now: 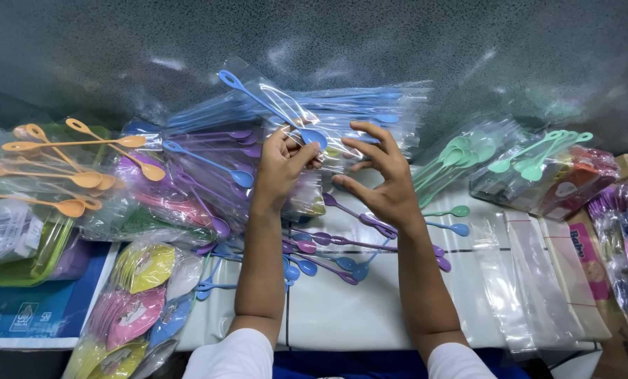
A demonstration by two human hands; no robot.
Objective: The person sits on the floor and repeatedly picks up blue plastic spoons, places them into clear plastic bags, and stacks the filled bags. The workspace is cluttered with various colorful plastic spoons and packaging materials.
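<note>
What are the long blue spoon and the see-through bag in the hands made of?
The blue spoon looks like plastic: one solid bright colour, thin stem, smooth with a slight shine. The bag looks like thin clear plastic film: you see through it, and it crinkles and glints. The left hand pinches the spoon's bowl at the bag's mouth; the right hand touches the bag.

Blue spoon (272, 109) inside clear bag (328, 119). Orange spoons (68, 151) at left, green spoons (538, 151) at right, purple spoons (342, 242) (mixed with blue) on white table (349, 309). White sleeves (233, 358).
</note>
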